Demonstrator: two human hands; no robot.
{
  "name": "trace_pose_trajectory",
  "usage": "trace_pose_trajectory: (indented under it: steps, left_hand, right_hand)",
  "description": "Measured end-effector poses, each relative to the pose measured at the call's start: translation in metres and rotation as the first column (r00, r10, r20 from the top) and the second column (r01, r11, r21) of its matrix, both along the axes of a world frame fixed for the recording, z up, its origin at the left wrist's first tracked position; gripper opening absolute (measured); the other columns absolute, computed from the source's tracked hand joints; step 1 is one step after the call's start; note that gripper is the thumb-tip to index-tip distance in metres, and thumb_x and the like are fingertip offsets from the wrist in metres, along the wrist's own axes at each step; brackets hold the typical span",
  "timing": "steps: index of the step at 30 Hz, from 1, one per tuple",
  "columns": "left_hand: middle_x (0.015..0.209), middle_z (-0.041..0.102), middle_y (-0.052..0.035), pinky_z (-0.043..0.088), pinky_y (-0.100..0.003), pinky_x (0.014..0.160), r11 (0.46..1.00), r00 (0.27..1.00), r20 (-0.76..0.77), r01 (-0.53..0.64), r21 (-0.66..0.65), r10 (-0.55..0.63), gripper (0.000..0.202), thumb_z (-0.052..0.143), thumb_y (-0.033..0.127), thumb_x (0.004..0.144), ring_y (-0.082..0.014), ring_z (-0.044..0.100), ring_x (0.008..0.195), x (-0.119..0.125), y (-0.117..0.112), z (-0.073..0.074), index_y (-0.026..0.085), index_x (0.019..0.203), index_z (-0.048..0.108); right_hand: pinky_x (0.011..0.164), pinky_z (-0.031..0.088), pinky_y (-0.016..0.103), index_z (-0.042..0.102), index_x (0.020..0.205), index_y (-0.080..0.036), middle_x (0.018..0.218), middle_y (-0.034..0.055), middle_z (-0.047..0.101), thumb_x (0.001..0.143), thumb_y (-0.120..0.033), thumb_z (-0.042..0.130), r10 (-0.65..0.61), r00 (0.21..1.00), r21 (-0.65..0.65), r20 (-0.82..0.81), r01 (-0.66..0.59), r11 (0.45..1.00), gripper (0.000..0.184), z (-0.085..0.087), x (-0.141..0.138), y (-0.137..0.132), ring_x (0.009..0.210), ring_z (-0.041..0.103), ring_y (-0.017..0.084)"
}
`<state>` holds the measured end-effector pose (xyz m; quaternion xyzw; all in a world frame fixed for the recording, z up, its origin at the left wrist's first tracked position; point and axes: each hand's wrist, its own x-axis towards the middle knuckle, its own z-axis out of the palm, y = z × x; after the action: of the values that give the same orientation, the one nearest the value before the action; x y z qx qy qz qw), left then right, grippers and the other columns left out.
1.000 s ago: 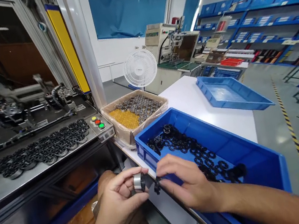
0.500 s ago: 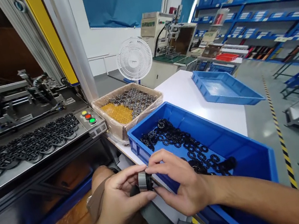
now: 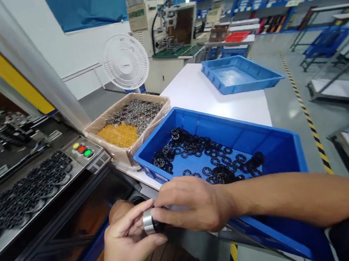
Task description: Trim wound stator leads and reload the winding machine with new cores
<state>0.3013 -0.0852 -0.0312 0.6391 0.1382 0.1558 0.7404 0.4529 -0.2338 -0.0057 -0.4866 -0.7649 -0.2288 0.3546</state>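
My left hand (image 3: 128, 251) pinches a small silver metal ring (image 3: 148, 222) between thumb and fingers, low in the view. My right hand (image 3: 192, 204) is closed against the ring from the right, fingertips pressing a black plastic part (image 3: 158, 226) into it; most of that part is hidden. Both hands meet in front of the near corner of a blue bin (image 3: 276, 153) that holds several black plastic rings (image 3: 199, 153).
A cardboard box (image 3: 100, 128) with dark rings and yellow parts sits behind the bin. A machine bed (image 3: 68, 178) at left carries rows of black rings beside three coloured buttons (image 3: 82, 149). A white fan (image 3: 125, 62), an empty blue tray (image 3: 239, 75) and shelving stand farther back.
The right hand brought the black part up to the ring and now presses it in. Both hands shifted left and slightly down as the camera turned.
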Motion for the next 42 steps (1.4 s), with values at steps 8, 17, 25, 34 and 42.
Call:
trace_pose_trajectory:
  steps: [8,17,25,34,42]
  left_hand:
    - [0.089,0.08,-0.0101,0.064,-0.03,0.066,0.991,0.997,-0.054,-0.042,0.127,0.05,0.056,0.095,0.028,0.045,-0.0303,0.077,0.075,-0.004,0.005,-0.016,0.017,0.097,0.08]
    - [0.132,0.067,-0.0088,0.06,-0.029,0.089,0.943,0.994,0.022,-0.113,0.312,0.111,0.046,0.072,0.033,0.082,-0.0286,0.069,0.111,-0.007,-0.009,-0.02,0.025,0.127,0.067]
    - [0.116,0.072,-0.0117,0.061,-0.029,0.078,0.989,0.998,-0.026,-0.06,0.138,0.065,0.042,0.065,0.039,0.088,-0.0211,0.073,0.089,-0.003,0.024,-0.031,0.022,0.126,0.064]
    - [0.104,0.073,-0.0071,0.055,-0.029,0.086,0.751,0.988,0.126,-0.153,0.643,0.094,0.043,0.076,0.027,0.079,-0.0195,0.068,0.095,-0.013,0.022,-0.009,0.025,0.122,0.068]
    - [0.112,0.075,-0.0103,0.058,-0.028,0.082,0.998,0.98,0.193,-0.046,0.042,0.037,0.056,0.087,0.025,0.067,-0.0191,0.072,0.091,-0.001,0.018,-0.013,0.018,0.12,0.069]
  right_hand:
    - [0.077,0.056,0.029,0.069,0.1,-0.005,0.094,0.0111,0.07,0.096,-0.022,0.055,-0.057,0.997,0.015,-0.051,0.057,0.998,0.023,-0.004,-0.005,0.0,0.087,0.064,0.018]
    - [0.094,0.053,0.032,0.065,0.119,-0.016,0.114,0.0096,0.068,0.092,-0.046,0.062,-0.427,0.899,-0.496,-0.099,0.328,0.804,0.04,-0.018,0.049,0.009,0.107,0.062,0.018]
    - [0.089,0.056,0.043,0.062,0.117,-0.017,0.121,0.0084,0.064,0.096,-0.031,0.061,-0.761,0.597,-0.801,0.253,0.571,0.182,0.026,-0.081,0.164,-0.007,0.104,0.065,0.021]
    - [0.086,0.057,0.04,0.07,0.098,-0.013,0.101,0.0079,0.072,0.092,-0.022,0.064,-0.735,0.551,-0.763,0.394,0.642,0.072,0.013,-0.072,0.169,0.001,0.094,0.069,0.022]
    - [0.075,0.055,0.029,0.069,0.102,-0.019,0.091,0.0053,0.067,0.091,-0.025,0.065,-0.448,0.878,-0.373,-0.17,0.363,0.854,0.013,-0.006,0.055,0.009,0.083,0.067,0.018]
